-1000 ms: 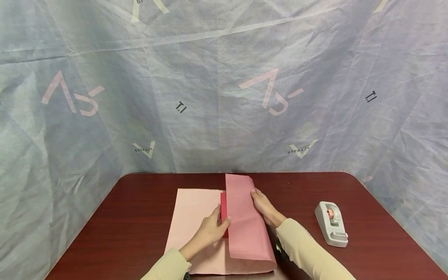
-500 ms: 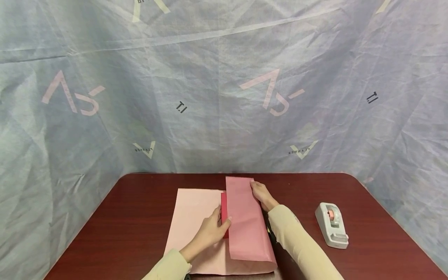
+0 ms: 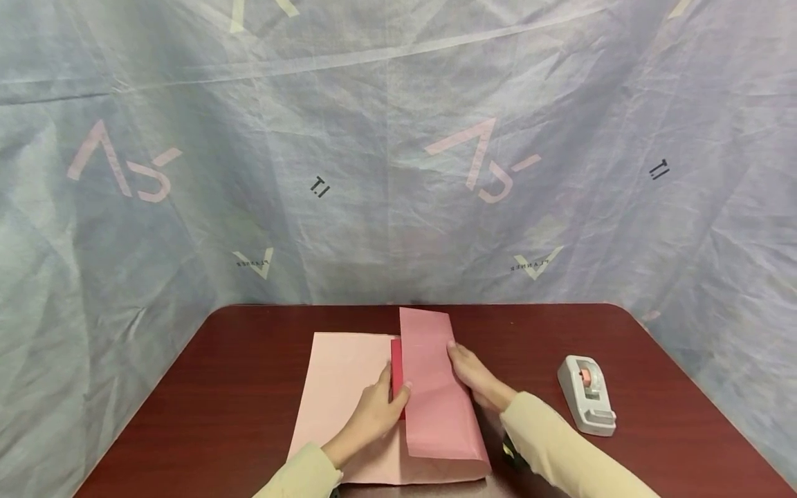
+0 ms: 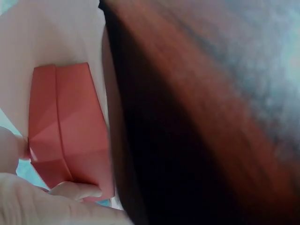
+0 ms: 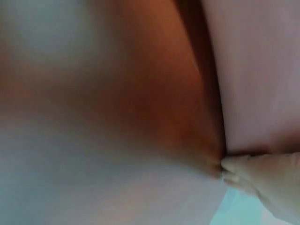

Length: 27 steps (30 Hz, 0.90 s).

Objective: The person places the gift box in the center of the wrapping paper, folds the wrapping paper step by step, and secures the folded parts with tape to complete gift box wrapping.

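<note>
Your left hand (image 3: 372, 409) pinches red box (image 3: 396, 360), head-view 6 o'clock, partly under pink paper (image 3: 432, 408). Right hand (image 3: 476, 373) at 3 o'clock fold (image 3: 470, 429), can't tell if pinching. I'd smooth fold snug, box steady.

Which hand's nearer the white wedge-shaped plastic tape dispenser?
Right. The right hand, touching the pink paper sheet, is left of the white tape dispenser, apart from it; the left hand is farther left, gripping the red rectangular box.
</note>
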Tool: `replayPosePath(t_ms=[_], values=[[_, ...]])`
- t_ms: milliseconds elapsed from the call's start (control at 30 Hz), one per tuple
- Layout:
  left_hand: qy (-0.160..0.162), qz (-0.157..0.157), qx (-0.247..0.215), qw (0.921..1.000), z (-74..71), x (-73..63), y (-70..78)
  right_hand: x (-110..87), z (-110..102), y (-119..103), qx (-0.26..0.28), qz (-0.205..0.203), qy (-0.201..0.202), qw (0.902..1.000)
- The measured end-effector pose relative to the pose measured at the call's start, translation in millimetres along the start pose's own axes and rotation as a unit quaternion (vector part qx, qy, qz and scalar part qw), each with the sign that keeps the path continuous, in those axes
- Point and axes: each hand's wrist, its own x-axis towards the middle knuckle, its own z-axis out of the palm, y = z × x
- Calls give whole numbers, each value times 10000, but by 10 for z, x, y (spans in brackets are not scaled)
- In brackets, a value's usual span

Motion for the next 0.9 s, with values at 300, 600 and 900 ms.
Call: replayPosePath(t_ms=[300, 600, 900], values=[[95, 87, 52, 9999, 32, 4, -5, -695, 42, 104, 24, -43, -155, 9999], [103, 74, 32, 9999, 35, -9, 5, -877, 62, 163, 8, -3, -158, 9999], [56, -23, 51, 10000, 33, -17, 2, -1110, 22, 251, 52, -135, -660, 9977]])
